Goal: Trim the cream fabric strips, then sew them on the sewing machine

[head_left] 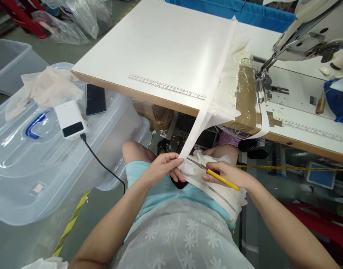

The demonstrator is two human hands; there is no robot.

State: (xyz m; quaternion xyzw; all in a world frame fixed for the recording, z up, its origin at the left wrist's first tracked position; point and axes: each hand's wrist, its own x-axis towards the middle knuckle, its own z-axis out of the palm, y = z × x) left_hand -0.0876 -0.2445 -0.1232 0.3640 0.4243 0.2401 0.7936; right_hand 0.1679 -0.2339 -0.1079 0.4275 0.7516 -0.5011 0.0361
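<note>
A long white fabric strip (213, 93) runs from the sewing table down to my lap. My left hand (164, 168) pinches the strip's lower end, fingers closed on it. My right hand (230, 175) is closed round yellow-handled thread snips (213, 175), whose metal tip points left and touches the fabric near my left fingers. More white fabric with a grey stripe (216, 188) lies bunched on my lap under both hands.
A white sewing table (160, 45) with a printed ruler stands ahead, a sewing machine (308, 33) at its right. To my left a clear plastic bin lid (33, 164) carries a white power bank (72, 119), a phone (95, 99) and crumpled cloth (48, 87).
</note>
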